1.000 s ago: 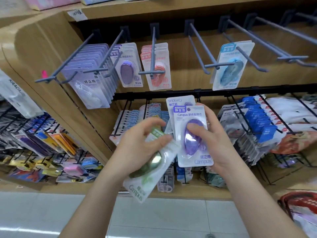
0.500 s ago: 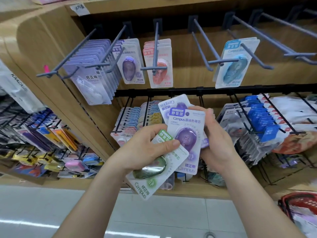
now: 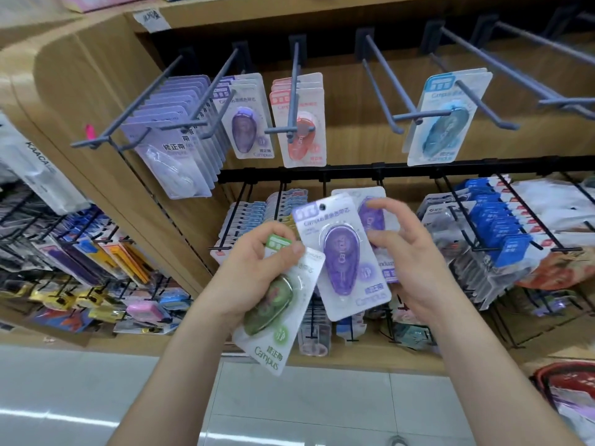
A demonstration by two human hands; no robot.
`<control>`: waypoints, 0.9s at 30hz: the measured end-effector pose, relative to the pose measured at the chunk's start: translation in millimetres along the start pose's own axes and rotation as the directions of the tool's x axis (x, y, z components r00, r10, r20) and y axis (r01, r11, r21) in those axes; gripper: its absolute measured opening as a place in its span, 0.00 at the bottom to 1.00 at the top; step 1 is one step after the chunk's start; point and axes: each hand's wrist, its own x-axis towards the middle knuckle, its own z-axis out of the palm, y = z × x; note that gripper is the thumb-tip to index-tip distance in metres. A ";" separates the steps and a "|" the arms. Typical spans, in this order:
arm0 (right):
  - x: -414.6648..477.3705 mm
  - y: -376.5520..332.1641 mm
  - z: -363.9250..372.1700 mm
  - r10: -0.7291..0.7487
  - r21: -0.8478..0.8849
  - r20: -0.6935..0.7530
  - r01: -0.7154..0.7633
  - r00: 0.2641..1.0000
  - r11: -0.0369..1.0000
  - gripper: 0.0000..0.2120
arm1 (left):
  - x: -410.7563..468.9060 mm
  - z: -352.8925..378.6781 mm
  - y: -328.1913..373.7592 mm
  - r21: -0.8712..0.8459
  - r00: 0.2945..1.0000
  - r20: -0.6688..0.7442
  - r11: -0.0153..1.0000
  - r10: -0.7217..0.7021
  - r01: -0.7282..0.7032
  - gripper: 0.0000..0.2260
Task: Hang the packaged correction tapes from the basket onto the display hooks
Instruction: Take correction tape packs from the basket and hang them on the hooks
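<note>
Though tilted, green pack (image 3: 277,338) in hand (image 3: 254,272).

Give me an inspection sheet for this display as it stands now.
Surface: wooden shelf with grey hooks, some bare.
Job's things: green pack and two purple packs in hand; hung packs above; red basket lower right.
Clutter: nothing seen.
Grippers: left hand grips green pack; right hand seems to pinch purple packs.
Cables: nothing seen.
Surroundings: lower racks of stationery; tiled floor.
</note>
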 end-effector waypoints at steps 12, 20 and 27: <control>-9.6 8.0 19.0 -0.027 -0.155 0.077 0.039 0.997 0.987 0.10 | 8.0 14.0 5.4 -0.035 0.929 -0.364 0.996 0.066 -0.085 0.04; -13.3 9.5 25.4 0.018 -0.248 0.115 0.012 0.993 0.969 0.09 | 16.7 15.8 12.2 -0.110 0.818 -0.573 0.984 0.051 -0.139 0.07; -14.6 4.3 27.2 0.080 -0.244 0.160 -0.039 0.984 0.969 0.12 | 21.6 21.6 37.0 -0.322 0.909 -0.416 0.934 0.006 -0.154 0.01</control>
